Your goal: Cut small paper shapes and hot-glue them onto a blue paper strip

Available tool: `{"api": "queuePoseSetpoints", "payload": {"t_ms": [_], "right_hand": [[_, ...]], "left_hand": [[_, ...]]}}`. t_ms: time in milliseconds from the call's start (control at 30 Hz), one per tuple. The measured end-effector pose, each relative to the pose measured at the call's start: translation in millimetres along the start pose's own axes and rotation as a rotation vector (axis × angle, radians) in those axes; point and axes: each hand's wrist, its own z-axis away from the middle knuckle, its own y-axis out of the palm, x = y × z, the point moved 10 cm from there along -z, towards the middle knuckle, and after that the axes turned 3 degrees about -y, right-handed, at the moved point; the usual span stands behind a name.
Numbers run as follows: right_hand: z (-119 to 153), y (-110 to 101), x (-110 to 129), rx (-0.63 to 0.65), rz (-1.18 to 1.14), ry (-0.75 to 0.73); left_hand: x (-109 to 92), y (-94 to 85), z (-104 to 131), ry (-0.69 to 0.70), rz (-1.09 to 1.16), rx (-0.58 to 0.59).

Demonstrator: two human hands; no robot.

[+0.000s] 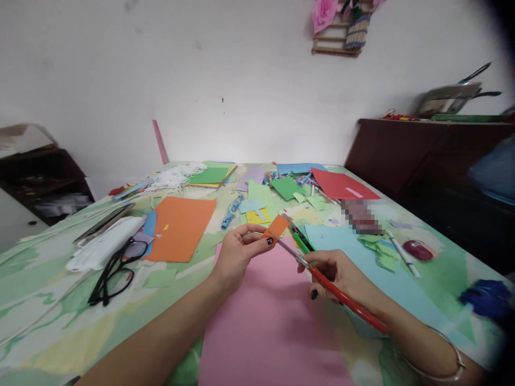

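My left hand (240, 252) pinches a small orange piece of paper (278, 227) between thumb and fingers. My right hand (336, 276) grips red-handled scissors (341, 297), seen nearly edge-on, their metal blades meeting the orange piece's lower edge. How far the blades are parted I cannot tell. Both hands are above a large pink sheet (269, 327). Just behind the scissors lies a green utility knife (302, 241), partly hidden by them. To the right, a light blue sheet (386, 289) passes under my right hand.
A large orange sheet (181, 228), black glasses (116, 273) and a white power strip (107, 244) lie left. Farther back are green sheets (209, 175), white string (177, 177) and a red sheet (344, 185). Green scraps (380, 249), a white marker (403, 254) and dark red yarn (418, 250) sit right.
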Motion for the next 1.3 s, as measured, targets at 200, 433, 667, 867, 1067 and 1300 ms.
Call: {"api": "queuePoseSetpoints", "payload": {"t_ms": [200, 433, 667, 867, 1067, 1300], "right_hand": [[-0.8, 1.3, 0.9, -0.005, -0.009, 0.009], [-1.9, -1.1, -0.8, -0.019, 0.005, -0.011], [-2.4, -2.7, -3.9, -0.022, 0.027, -0.026], [-1.5, -0.3, -4.6, -0.020, -0.003, -0.014], [-0.8, 3.0, -4.3, -0.004, -0.019, 0.020], [0.0, 3.2, -3.7, -0.010, -0.002, 0.002]], "left_hand": [[-0.1, -0.2, 0.6, -0.001, 0.003, 0.003], [0.6, 1.5, -0.7, -0.007, 0.032, 0.013], [-0.2, 1.7, 0.4, -0.010, 0.042, 0.024], [-0.7, 1.8, 0.8, -0.006, 0.047, 0.022], [1.7, 3.0, -0.6, -0.005, 0.006, 0.029], [1.5, 2.6, -1.1, -0.004, -0.001, 0.027]]}}
